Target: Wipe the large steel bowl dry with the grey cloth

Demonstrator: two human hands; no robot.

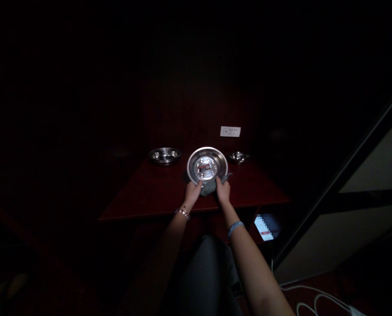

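Note:
Both hands grip a shiny metal bowl (219,163), tilted so that its inside faces me, with a label on its bottom. My left hand (192,192) is closed on the near left rim, the thumb over the edge. On the near right, my right hand (223,191) is closed on the rim together with a grey cloth (209,187), which bunches between the two hands. The fingers behind the rim are hidden. Further back, a wide metal bowl (164,156) stands on the left and a small metal bowl (239,158) on the right.
The bowls are over a dark red table (143,193). A white wall socket (230,131) is on the back panel. Low on the right are a lit screen (264,228), partly pixelated, and white cables (314,291) on the floor. Most surroundings are dark.

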